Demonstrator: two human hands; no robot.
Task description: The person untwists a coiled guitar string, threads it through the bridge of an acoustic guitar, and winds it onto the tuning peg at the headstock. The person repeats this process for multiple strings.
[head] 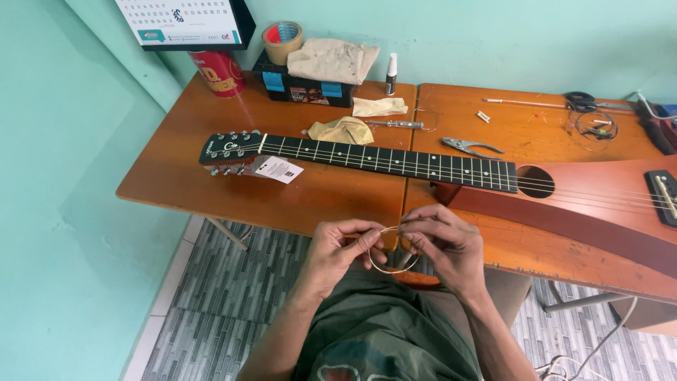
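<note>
Together the left hand (337, 248) and right hand (446, 243) pinch a coiled string (392, 262) (white tag (278, 169) hangs at guitar headstock (231, 148)).

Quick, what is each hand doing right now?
Left hand: closed, pinching the coiled guitar string.
Right hand: closed, pinching the same coiled guitar string from the other side.

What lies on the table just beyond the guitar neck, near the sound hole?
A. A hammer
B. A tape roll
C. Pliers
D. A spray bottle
C: the pliers lie flat on the table just past the guitar neck by the sound hole, while the tape roll and spray bottle sit farther back by the wall; no hammer shows.
</note>
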